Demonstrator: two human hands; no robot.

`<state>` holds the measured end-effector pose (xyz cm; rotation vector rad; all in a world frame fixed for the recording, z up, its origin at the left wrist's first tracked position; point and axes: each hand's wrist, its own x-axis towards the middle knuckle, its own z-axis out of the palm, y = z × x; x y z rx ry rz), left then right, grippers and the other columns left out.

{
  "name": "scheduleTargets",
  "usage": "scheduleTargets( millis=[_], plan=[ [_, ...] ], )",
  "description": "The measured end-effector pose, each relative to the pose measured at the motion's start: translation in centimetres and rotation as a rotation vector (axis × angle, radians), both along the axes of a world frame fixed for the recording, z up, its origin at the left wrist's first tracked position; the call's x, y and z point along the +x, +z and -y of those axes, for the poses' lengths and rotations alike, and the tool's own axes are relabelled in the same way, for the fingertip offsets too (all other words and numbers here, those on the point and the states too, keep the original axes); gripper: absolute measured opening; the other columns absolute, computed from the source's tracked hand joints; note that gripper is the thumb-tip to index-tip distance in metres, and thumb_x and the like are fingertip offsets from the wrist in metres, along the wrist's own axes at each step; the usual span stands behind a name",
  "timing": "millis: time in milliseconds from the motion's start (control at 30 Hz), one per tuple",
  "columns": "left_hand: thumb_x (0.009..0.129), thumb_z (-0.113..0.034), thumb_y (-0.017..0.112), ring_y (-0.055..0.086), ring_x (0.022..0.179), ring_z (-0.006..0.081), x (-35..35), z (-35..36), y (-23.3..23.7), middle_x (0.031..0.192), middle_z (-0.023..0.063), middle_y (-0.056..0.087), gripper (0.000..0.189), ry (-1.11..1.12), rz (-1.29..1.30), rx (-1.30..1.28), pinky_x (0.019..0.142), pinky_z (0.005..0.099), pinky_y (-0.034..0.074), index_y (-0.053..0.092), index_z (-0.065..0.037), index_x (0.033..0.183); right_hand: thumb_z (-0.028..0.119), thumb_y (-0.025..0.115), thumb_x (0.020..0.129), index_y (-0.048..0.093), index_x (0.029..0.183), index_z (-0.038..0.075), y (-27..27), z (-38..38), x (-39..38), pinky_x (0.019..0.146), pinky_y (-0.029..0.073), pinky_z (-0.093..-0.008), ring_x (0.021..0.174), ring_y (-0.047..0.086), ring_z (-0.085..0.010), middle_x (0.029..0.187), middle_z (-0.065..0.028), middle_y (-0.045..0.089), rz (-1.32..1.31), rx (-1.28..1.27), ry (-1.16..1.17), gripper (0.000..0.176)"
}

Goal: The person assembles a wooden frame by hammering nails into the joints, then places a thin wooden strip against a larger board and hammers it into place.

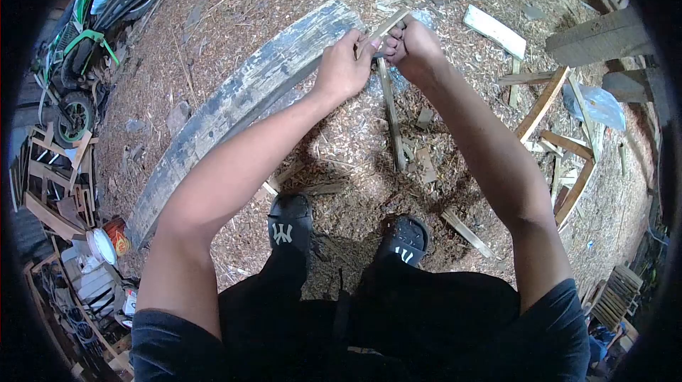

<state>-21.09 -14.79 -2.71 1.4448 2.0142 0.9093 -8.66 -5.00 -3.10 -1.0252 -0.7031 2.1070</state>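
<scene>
Both arms reach forward over the ground, the hands close together near the far end of a long weathered plank (pixel 241 90). My left hand (pixel 346 69) is closed with its thumb and fingers on a thin wooden strip (pixel 391 23), which slants up to the right. Beside it, my right hand (pixel 410 44) has its fingers curled in at the strip. A small dark item shows between the hands, too small to make out. Below them a narrow stick (pixel 391 115) lies on the ground.
Wood shavings cover the ground (pixel 341 140). A green bike (pixel 92 34) stands at the upper left, above a scrap wood pile (pixel 57 176). On the right are a white board (pixel 495 31), a wooden frame (pixel 579 147) and a plastic bag (pixel 600 106). Two sandalled feet (pixel 290 226) are below.
</scene>
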Motion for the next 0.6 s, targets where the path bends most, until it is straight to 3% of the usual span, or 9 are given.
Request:
scheduleTargets(
  millis=[67,200,400,500,600],
  plan=[
    [0.106,-0.035,0.061,0.069,0.071,0.0345,0.3,0.1,0.1,0.077,0.0207,0.068,0.035,-0.002,0.003,0.045,0.069,0.0474,0.05,0.061,0.0,0.099,0.011,0.034,0.107,0.05,0.104,0.005,0.4,0.1,-0.1,0.053,0.039,-0.0306,0.066,0.042,-0.013,0.083,-0.0035,0.046,0.04,0.005,-0.059,0.017],
    [0.106,-0.038,0.06,0.069,0.074,0.038,0.2,0.1,0.6,0.079,0.0232,0.068,0.038,-0.008,-0.01,0.018,0.071,0.0491,0.05,0.061,0.0,0.1,0.011,0.036,0.106,0.05,0.103,0.004,0.5,0.0,0.0,0.054,0.039,-0.0308,0.066,0.042,-0.0131,0.082,-0.0037,0.045,-0.042,-0.052,-0.054,0.015],
    [0.107,-0.039,0.058,0.066,0.07,0.0329,0.7,-0.3,1.6,0.076,0.0198,0.066,0.041,0.004,0.039,-0.052,0.07,0.0469,0.049,0.06,0.001,0.095,0.01,0.046,0.103,0.052,0.096,0.001,1.8,0.5,-0.3,0.052,0.038,-0.0324,0.061,0.044,-0.0152,0.08,-0.0055,0.048,0.095,0.004,-0.235,0.012],
    [0.108,-0.04,0.056,0.063,0.069,0.0291,1.0,-0.6,1.7,0.074,0.016,0.064,0.042,0.016,0.045,-0.092,0.071,0.0444,0.049,0.061,0.0,0.094,0.019,0.047,0.109,0.054,0.097,0.004,2.3,0.5,-0.4,0.054,0.04,-0.0291,0.063,0.042,-0.0121,0.076,-0.001,0.046,0.328,0.123,-0.207,0.02],
    [0.109,-0.041,0.054,0.061,0.068,0.0254,1.3,-0.6,1.0,0.073,0.0137,0.063,0.043,0.025,0.103,-0.098,0.071,0.0431,0.048,0.064,-0.001,0.097,0.015,0.052,0.103,0.058,0.089,-0.004,1.6,0.2,-0.8,0.051,0.039,-0.035,0.056,0.049,-0.018,0.07,-0.0088,0.053,0.296,0.147,-0.264,0.024]
  ],
)
